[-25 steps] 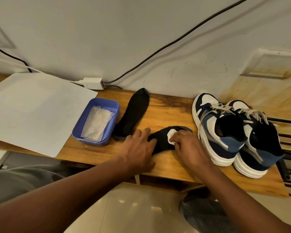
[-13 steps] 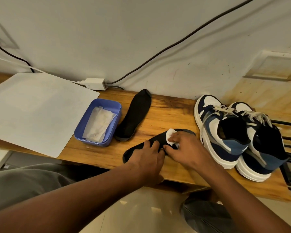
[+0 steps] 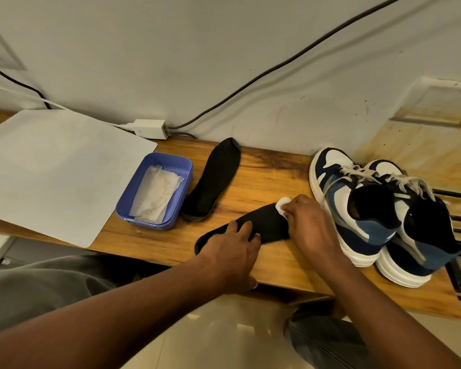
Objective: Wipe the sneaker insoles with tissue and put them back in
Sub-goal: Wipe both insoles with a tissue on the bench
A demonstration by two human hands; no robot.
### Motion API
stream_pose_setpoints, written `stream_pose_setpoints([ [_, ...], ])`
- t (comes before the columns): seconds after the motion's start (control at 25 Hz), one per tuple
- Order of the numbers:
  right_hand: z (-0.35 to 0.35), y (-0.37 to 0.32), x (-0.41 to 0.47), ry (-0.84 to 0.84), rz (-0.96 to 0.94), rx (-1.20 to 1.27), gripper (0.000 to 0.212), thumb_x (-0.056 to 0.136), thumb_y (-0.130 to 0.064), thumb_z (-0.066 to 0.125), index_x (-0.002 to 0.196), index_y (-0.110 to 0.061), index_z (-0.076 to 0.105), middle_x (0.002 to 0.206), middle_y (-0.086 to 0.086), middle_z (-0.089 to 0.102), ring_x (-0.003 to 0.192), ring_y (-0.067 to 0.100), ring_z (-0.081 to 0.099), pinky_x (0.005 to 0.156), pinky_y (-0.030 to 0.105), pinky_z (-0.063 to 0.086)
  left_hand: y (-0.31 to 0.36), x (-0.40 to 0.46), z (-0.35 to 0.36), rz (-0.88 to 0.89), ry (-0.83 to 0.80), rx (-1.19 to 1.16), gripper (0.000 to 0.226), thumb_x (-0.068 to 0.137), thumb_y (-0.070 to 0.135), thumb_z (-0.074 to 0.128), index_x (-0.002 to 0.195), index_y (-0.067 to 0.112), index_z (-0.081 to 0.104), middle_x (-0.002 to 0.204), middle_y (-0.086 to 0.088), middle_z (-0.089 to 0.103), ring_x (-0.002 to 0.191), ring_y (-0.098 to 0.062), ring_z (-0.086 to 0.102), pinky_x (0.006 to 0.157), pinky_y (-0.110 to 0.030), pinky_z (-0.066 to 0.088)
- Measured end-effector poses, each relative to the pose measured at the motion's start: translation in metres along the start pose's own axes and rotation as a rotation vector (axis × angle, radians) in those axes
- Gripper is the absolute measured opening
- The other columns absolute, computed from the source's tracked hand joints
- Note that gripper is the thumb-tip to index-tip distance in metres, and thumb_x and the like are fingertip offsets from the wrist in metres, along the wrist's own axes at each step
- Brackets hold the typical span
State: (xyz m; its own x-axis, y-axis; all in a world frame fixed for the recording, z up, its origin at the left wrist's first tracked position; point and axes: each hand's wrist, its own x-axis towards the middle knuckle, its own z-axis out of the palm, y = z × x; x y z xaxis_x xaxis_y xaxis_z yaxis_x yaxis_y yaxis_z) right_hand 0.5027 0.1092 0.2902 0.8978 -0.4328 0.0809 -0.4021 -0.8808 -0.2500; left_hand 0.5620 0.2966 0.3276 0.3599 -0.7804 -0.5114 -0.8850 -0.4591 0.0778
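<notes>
The right hand (image 3: 310, 225) has its fingers (image 3: 293, 209) curled tight around a small white tissue (image 3: 282, 203), pressed on the far end of the black insole (image 3: 266, 226). The left hand (image 3: 232, 251) lies flat, fingers (image 3: 244, 227) spread a little, holding down the near end of this insole on the worktop (image 3: 264, 182). The sneakers (image 3: 370, 209) stand just right of the insole; a second insole (image 3: 216, 182) lies behind it.

Matt black insole (image 3: 264, 226), seemingly fabric-faced; grained wooden shelf (image 3: 261, 179); smooth plastic tub (image 3: 183, 179).
</notes>
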Motion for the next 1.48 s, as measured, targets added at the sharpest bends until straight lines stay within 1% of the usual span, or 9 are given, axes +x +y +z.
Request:
stream_pose_setpoints([
  [0.08,0.000,-0.005,-0.003,0.029,-0.033,0.005,0.025,0.092,-0.008,0.059,0.112,-0.015,0.072,0.108,0.002,0.063,0.098,0.019,0.057,0.078,0.032,0.053,0.000,-0.001,0.001,0.004,0.001,-0.002,0.097,0.092,0.055,0.062,0.162,0.019,0.004,0.168,-0.009,-0.004,0.153,-0.037,0.005,0.111,-0.048,0.041],
  [0.24,0.005,-0.044,-0.022,-0.065,-0.282,0.101,0.025,0.093,-0.012,0.060,0.115,-0.018,0.070,0.114,-0.003,0.062,0.107,0.014,0.052,0.083,0.025,0.048,0.001,-0.001,0.005,0.012,0.033,-0.017,0.097,0.090,0.054,0.066,0.161,0.018,0.009,0.166,-0.009,0.003,0.151,-0.037,0.009,0.109,-0.048,0.043],
  [0.48,-0.001,0.007,0.009,0.028,0.011,-0.072,0.031,0.087,-0.001,0.062,0.113,-0.016,0.072,0.108,0.002,0.065,0.097,0.019,0.059,0.080,0.033,0.053,-0.003,-0.003,0.002,0.007,-0.045,-0.077,0.097,0.094,0.051,0.063,0.162,0.021,0.000,0.168,-0.006,-0.013,0.154,-0.036,-0.008,0.112,-0.052,0.041],
  [0.6,0.002,-0.028,-0.012,-0.052,-0.162,0.015,0.029,0.089,-0.006,0.062,0.114,-0.016,0.071,0.112,-0.001,0.064,0.105,0.017,0.055,0.082,0.025,0.048,-0.003,-0.005,0.004,0.010,-0.058,-0.090,0.098,0.094,0.050,0.063,0.162,0.020,-0.001,0.168,-0.006,-0.014,0.154,-0.037,-0.010,0.115,-0.052,0.037],
  [0.68,0.001,-0.036,-0.026,-0.092,-0.255,0.075,0.026,0.091,-0.009,0.062,0.113,-0.018,0.071,0.112,-0.003,0.064,0.106,0.014,0.054,0.084,0.026,0.049,-0.003,-0.005,0.004,0.010,-0.068,-0.087,0.099,0.094,0.050,0.063,0.162,0.019,-0.002,0.168,-0.007,-0.014,0.154,-0.037,-0.010,0.116,-0.052,0.036],
  [0.88,-0.005,0.013,-0.006,-0.012,-0.007,-0.099,0.032,0.088,-0.001,0.060,0.115,-0.015,0.071,0.106,0.004,0.065,0.095,0.021,0.060,0.080,0.033,0.052,-0.004,-0.005,0.001,0.007,-0.075,-0.092,0.099,0.094,0.050,0.064,0.162,0.021,-0.002,0.168,-0.005,-0.015,0.154,-0.034,-0.010,0.115,-0.053,0.037],
  [1.08,-0.003,-0.024,-0.047,-0.131,-0.257,-0.017,0.032,0.089,-0.010,0.063,0.119,-0.021,0.068,0.116,-0.004,0.062,0.106,0.013,0.054,0.085,0.025,0.048,0.001,-0.005,0.003,-0.011,-0.084,-0.046,0.101,0.093,0.050,0.064,0.161,0.021,-0.005,0.168,-0.006,-0.018,0.154,-0.035,-0.012,0.113,-0.050,0.041],
  [1.28,-0.009,0.017,-0.022,-0.061,-0.028,-0.090,0.027,0.088,-0.003,0.058,0.107,-0.016,0.073,0.103,0.003,0.064,0.096,0.021,0.059,0.078,0.032,0.051,0.001,-0.005,0.002,-0.006,-0.082,-0.047,0.103,0.093,0.052,0.064,0.161,0.021,-0.006,0.167,-0.006,-0.020,0.154,-0.034,-0.012,0.112,-0.049,0.041],
  [1.48,-0.008,-0.003,-0.041,-0.132,-0.205,0.006,0.026,0.088,-0.005,0.062,0.109,-0.016,0.074,0.106,0.001,0.066,0.096,0.019,0.060,0.083,0.032,0.050,0.001,-0.005,0.000,-0.015,-0.093,-0.048,0.102,0.092,0.054,0.063,0.161,0.021,-0.004,0.168,-0.006,-0.018,0.154,-0.034,-0.011,0.115,-0.051,0.038],
])
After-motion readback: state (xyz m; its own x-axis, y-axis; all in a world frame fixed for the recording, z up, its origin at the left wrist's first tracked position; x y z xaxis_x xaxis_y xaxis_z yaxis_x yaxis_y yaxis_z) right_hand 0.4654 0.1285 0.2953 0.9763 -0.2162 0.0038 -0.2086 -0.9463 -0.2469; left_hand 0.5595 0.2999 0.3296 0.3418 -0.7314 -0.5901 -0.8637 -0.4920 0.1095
